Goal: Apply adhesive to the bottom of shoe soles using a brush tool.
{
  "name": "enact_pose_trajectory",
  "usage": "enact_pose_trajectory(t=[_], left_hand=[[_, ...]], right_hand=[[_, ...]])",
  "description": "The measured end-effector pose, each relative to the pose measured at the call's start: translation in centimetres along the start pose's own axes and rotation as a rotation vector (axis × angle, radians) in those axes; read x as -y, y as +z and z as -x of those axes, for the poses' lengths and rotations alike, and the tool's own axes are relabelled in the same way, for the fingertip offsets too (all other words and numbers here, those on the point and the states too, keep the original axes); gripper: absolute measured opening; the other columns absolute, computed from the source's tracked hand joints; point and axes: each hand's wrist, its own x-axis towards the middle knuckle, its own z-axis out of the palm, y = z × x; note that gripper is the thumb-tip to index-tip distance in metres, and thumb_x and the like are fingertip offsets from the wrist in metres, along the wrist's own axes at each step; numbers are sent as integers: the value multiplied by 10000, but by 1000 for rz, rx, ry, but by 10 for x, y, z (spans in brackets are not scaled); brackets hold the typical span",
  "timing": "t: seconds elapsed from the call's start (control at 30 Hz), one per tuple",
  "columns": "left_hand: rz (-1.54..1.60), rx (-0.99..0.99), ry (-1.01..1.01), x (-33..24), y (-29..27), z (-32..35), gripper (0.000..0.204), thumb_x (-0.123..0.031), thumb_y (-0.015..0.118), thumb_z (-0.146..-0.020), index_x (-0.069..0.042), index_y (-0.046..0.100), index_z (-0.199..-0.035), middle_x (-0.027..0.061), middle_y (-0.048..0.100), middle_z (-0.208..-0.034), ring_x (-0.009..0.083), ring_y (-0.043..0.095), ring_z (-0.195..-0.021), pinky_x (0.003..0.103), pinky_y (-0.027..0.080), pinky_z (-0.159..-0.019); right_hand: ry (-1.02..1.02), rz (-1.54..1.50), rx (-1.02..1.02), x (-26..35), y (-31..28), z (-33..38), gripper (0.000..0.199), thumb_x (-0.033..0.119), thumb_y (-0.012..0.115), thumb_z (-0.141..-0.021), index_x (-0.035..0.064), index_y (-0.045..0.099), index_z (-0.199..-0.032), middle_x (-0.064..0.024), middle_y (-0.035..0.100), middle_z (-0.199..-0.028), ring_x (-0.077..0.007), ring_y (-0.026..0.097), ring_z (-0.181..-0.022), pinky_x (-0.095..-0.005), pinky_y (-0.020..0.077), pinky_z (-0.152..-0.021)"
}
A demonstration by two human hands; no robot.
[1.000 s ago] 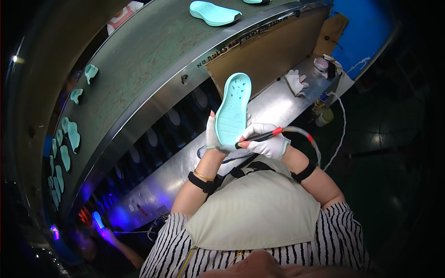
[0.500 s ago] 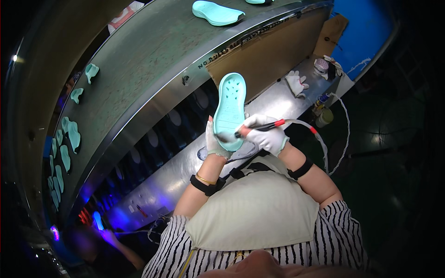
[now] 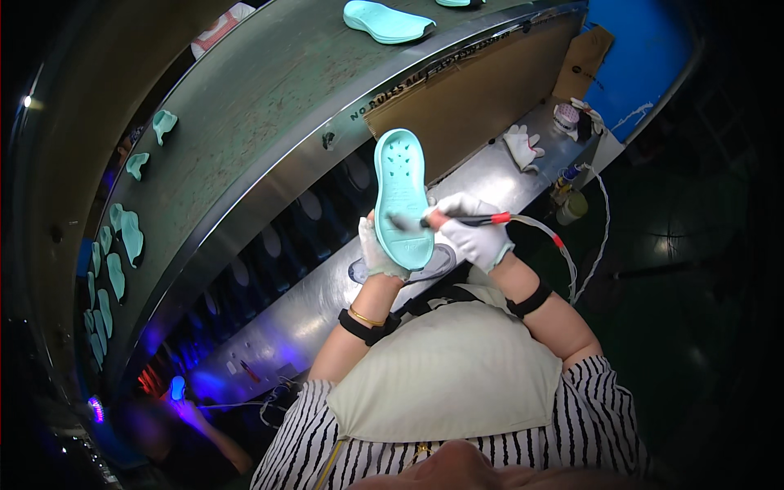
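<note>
A light turquoise shoe sole (image 3: 400,184) tilts upward above the metal bench, its hollow side with small holes facing me. My left hand (image 3: 376,249), in a white fingertip-less glove, is closed on the sole's lower left edge; most of its fingers are hidden behind it. My right hand (image 3: 478,238), gloved in the same way, grips the black handle of a brush (image 3: 467,219). The brush's grey head, smeared by motion, lies over the sole's middle. Behind the handle runs a pale hose (image 3: 565,251) with red bands.
A green conveyor belt (image 3: 245,122) curves past, carrying several turquoise soles (image 3: 390,23). On the metal bench (image 3: 302,314) are a loose glove (image 3: 523,148) and a grey oval item (image 3: 443,258). Cardboard (image 3: 457,114) lines the belt's side. At lower left, another person's hand (image 3: 189,412) holds a sole.
The brush head has moved up from the sole's lower left to nearer its middle. The sole has turned slightly, its top leaning farther left.
</note>
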Motion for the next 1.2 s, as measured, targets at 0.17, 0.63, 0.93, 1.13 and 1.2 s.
enact_pose_trajectory(t=[0.17,0.63,0.93,1.13,1.2], left_hand=[[188,348,-91,13,1,4,602,-463,316,-887,-37,413,-1301,178,509,-1240,318,536,-1089,427,419,-961],[-118,98,-81,14,17,18,671,-512,357,-854,-3,420,-1286,206,575,-1120,304,607,-958,386,500,-848],[-342,85,-43,-2,9,13,692,-556,374,-846,4,470,-1240,170,606,-1061,262,638,-850,338,535,-727],[-446,196,104,-7,-7,5,716,-574,430,-840,-25,403,-1300,145,589,-1090,244,610,-939,339,512,-793],[-464,239,157,-7,-5,4,735,-582,448,-835,-36,374,-1323,138,584,-1096,235,599,-964,339,502,-817]], right_hand=[[-333,229,-323,-1,2,-21,76,16,676,-781,33,610,-815,-42,639,-787,-92,599,-708,-218,477,-655],[-416,139,-152,-1,-17,-47,114,-18,673,-780,31,606,-859,-35,627,-883,-78,591,-802,-215,483,-730],[-591,555,78,29,-32,-25,172,-79,645,-732,42,592,-842,-74,591,-910,-174,595,-863,-275,483,-782],[-547,786,411,35,-41,0,211,-78,622,-643,67,556,-782,-75,588,-848,-258,582,-830,-329,477,-729],[-495,776,437,43,-38,6,213,-79,622,-645,68,557,-785,-71,589,-850,-258,581,-826,-329,476,-725]])
